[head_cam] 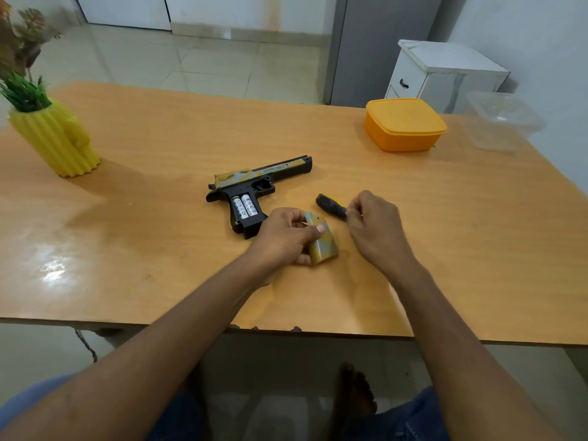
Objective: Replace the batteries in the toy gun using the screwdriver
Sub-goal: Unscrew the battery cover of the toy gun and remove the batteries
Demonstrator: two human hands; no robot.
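Soft, even indoor light — a white glare patch sits on the table at near left. Faint shadows trail left of the yellow vase. Wide-angle bending curves the edges — the clear tub looks smeared.

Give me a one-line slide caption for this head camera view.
Toy gun lies open, batteries exposed; left hand grips the cover, right hand holds the screwdriver.

Both bare forearms extend forward from the lower edge of the view and converge toward the centre. The left hand lies palm-down with fingers and thumb curled in a grip, the thumb uppermost. The right hand, just beside it, is turned knuckles-up with fingertips drawn together in a pinch.
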